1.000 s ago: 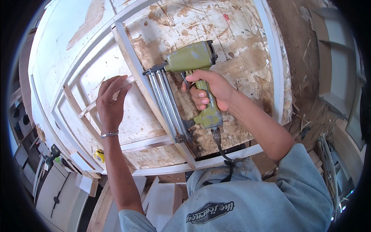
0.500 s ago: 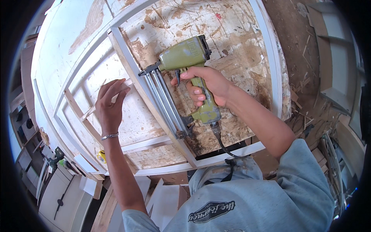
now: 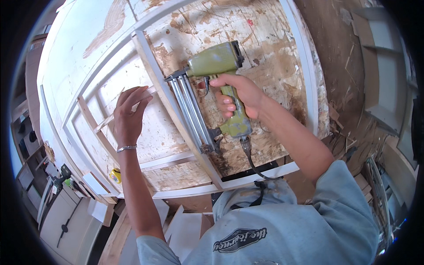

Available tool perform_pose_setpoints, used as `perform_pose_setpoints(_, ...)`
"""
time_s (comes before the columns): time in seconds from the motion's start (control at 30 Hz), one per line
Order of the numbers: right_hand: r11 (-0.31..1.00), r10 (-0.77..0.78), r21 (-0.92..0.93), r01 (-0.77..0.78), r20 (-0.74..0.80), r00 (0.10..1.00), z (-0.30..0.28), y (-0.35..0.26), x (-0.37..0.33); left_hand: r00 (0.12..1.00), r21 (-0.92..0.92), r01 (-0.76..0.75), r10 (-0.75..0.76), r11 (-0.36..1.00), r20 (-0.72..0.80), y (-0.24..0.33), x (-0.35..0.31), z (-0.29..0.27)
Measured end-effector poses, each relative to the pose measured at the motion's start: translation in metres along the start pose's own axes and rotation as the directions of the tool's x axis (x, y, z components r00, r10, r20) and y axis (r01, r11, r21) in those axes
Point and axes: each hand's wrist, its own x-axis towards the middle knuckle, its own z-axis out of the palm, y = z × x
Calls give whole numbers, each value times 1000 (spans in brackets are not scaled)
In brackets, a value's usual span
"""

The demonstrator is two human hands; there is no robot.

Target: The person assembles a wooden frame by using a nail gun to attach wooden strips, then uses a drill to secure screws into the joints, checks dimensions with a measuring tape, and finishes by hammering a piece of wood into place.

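My right hand [image 3: 240,95] is wrapped round the handle of an olive-green nail gun [image 3: 212,61]. A finger reaches to its trigger, and the silver magazine slants down toward me. The gun's nose is at the long wooden rail [image 3: 165,95] of a white frame; whether it touches cannot be made out. On the rail's other side, the fingers of my left hand [image 3: 130,108] pinch a thin wooden strip [image 3: 152,91], whose near end meets the rail. My palm hides the strip's middle. Its other end appears beside a second rail [image 3: 98,123].
Under the frame lies a worn, stained worktop [image 3: 269,48]. A yellow tape measure [image 3: 115,175] rests near the left front edge. From the gun's base a black air hose [image 3: 252,164] runs toward me. A drill [image 3: 62,176] is at far left, and pale shelving [image 3: 384,66] stands at right.
The view has shifted slightly, so the frame sits a little further right. Both hands keep their hold on the nail gun and the strip, with the gun's nose still by the rail.
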Motion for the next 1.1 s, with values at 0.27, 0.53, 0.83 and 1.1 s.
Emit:
perform_pose_setpoints(0.27, 936, -279, -287, 202, -259, 925, 26, -20, -132, 996, 14, 75, -76, 997, 40, -21, 9, 10)
perform_pose_setpoints(0.53, -571, -636, -688, -448, 25, 771, 81, -137, -246, 952, -38, 121, -127, 992, -279, -17, -47, 10)
perform_pose_setpoints(0.83, -950, -295, -264, -166, 593, 749, 138, -273, -34, 688, -246, 486, -540, 839, -484, 1, -273, 25)
perform_pose_setpoints(1.1, -925, -270, -376, 56, 752, 602, 174, -231, 251, 470, -270, 702, -714, 659, -519, 5, -374, -4)
